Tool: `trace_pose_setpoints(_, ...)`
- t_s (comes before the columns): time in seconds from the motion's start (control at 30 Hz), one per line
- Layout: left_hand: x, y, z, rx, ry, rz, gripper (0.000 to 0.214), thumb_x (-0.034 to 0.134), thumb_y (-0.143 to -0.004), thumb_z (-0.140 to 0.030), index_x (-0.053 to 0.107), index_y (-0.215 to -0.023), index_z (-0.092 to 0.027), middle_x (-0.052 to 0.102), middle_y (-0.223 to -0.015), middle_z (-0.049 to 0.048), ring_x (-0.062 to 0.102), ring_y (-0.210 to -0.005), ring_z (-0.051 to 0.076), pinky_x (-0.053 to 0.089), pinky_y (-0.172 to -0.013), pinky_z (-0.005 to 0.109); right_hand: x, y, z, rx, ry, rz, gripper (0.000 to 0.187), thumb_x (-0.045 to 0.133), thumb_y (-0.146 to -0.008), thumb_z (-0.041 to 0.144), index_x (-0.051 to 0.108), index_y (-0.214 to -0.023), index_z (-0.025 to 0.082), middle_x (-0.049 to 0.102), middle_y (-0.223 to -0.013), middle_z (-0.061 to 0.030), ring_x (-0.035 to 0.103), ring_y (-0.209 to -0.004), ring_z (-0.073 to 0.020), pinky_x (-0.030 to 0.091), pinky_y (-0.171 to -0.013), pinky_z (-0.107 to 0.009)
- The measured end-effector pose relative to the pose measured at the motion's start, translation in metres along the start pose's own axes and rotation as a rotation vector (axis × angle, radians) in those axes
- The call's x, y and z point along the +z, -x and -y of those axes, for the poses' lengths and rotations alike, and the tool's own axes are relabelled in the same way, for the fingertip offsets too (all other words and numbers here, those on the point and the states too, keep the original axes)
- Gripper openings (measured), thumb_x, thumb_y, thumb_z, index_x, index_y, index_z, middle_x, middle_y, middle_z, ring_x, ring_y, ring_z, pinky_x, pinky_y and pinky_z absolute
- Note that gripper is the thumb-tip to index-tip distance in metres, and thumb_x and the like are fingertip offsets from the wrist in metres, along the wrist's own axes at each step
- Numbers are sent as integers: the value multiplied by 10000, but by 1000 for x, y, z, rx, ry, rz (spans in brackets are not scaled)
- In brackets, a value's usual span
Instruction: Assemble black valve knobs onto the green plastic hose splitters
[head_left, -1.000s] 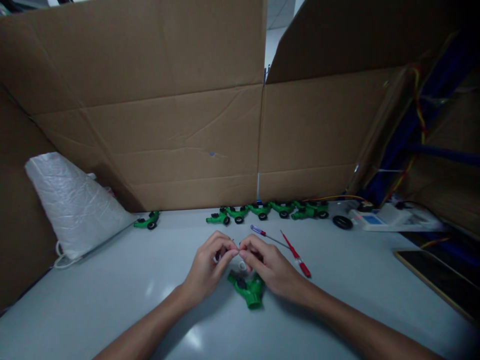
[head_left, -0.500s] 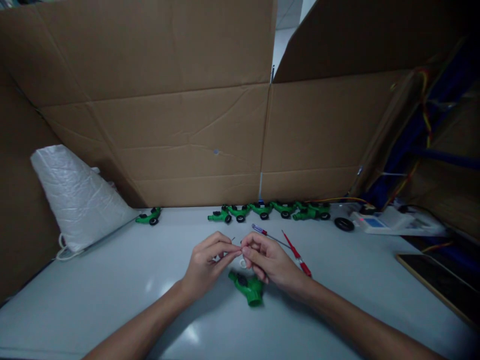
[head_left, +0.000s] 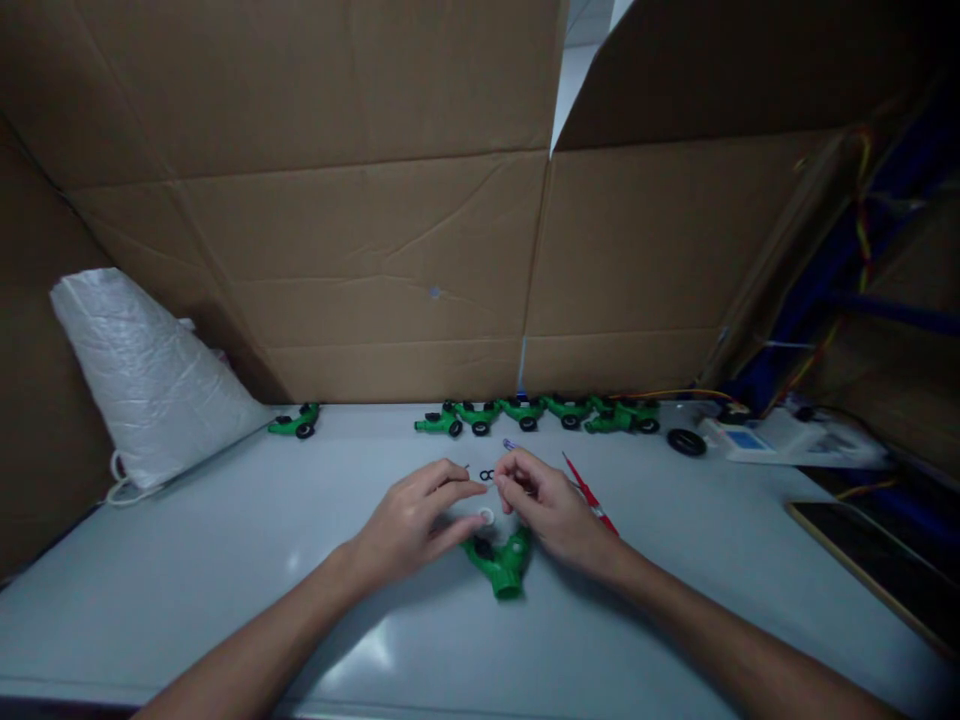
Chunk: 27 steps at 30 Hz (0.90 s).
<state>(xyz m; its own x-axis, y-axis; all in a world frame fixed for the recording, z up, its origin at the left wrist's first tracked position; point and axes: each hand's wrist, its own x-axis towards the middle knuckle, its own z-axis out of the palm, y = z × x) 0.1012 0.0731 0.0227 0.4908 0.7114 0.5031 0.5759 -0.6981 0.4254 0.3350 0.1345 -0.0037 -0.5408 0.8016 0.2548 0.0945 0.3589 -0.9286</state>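
Note:
My left hand (head_left: 412,520) rests on the white table (head_left: 225,560), fingers curled towards the thumb. A thin dark tip shows just above the index finger; I cannot make out what the hand holds. My right hand (head_left: 551,505) pinches a small black ring-shaped piece (head_left: 486,474) held between the two hands. Below the fingertips, a small white ring (head_left: 486,516) sits on top of a green toy body (head_left: 501,562), which lies on the table touching both hands.
A red screwdriver (head_left: 594,499) and a blue-handled one (head_left: 511,445) lie behind my right hand. Several green toy cars (head_left: 540,412) line the cardboard wall (head_left: 375,250); another car (head_left: 294,422) stands apart. Also here are a loose black wheel (head_left: 684,442), a white bag (head_left: 142,380), a white device (head_left: 757,438) and a dark panel (head_left: 877,560).
Both hands have moved slightly away from me and drawn a little apart. The small black piece now shows between them, and the white ring is uncovered. The view has tilted down a little.

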Motion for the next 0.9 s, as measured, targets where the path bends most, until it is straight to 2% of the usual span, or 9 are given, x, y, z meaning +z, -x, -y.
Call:
trace_pose_setpoints(0.07, -7, 0, -3, -51, 69, 84, 428, 761, -967, -417, 691, -1348, -236, 681, -1262, 132, 679, -1150, 255, 584, -994, 396, -8, -1, -4, -13, 64, -5, 348, 538, -1063, 552, 585, -966, 221, 621, -771, 8, 594, -734, -167, 456, -675, -289)
trace_pose_setpoints(0.13, -11, 0, -5, -95, 142, 173, 522, 847, -879, -473, 701, -1324, -245, 687, -1248, 116, 686, -1122, 254, 585, -962, 371, -13, -2, -6, 15, 54, 10, 346, 540, -1061, 554, 575, -967, 223, 618, -758, 17, 565, -673, -154, 427, -616, -275)
trace_pose_setpoints(0.27, -10, 0, -4, -113, 183, 292, 451, 843, -883, -470, 734, -1262, -251, 714, -1189, 95, 711, -1020, 228, 578, -900, 341, -12, 0, -4, 79, -38, 96, 321, 545, -1063, 537, 552, -976, 229, 615, -756, 26, 530, -584, -130, 388, -520, -248)
trace_pose_setpoints(0.43, -6, 1, -4, -116, 175, 302, 329, 788, -942, -440, 759, -1210, -252, 729, -1128, 79, 714, -978, 219, 563, -881, 330, -8, 6, 1, 81, 22, 198, 246, 543, -1071, 459, 559, -986, 229, 637, -770, 17, 568, -600, -141, 434, -538, -252)
trace_pose_setpoints(0.57, -1, 0, -5, -142, 211, 307, 200, 693, -1022, -356, 762, -1171, -242, 735, -1076, 68, 708, -929, 196, 562, -841, 303, -12, 6, 5, 9, 164, 152, 173, 555, -1064, 367, 575, -968, 225, 624, -765, 17, 557, -645, -145, 423, -592, -259)
trace_pose_setpoints(0.73, 10, 1, -2, -160, 218, 293, 195, 716, -1011, -360, 753, -1142, -222, 728, -1038, 57, 693, -920, 191, 542, -831, 285, -16, 7, 15, -46, 216, 180, 123, 545, -1060, 293, 580, -968, 221, 598, -765, 28, 536, -668, -139, 396, -625, -260)
trace_pose_setpoints(0.9, 18, 2, 1, -170, 227, 276, 256, 727, -999, -418, 745, -1131, -199, 714, -1054, 62, 675, -920, 191, 522, -825, 284, -16, 10, 22, -118, 316, 331, 73, 572, -1050, 241, 594, -987, 211, 611, -784, 27, 536, -684, -131, 375, -650, -254)
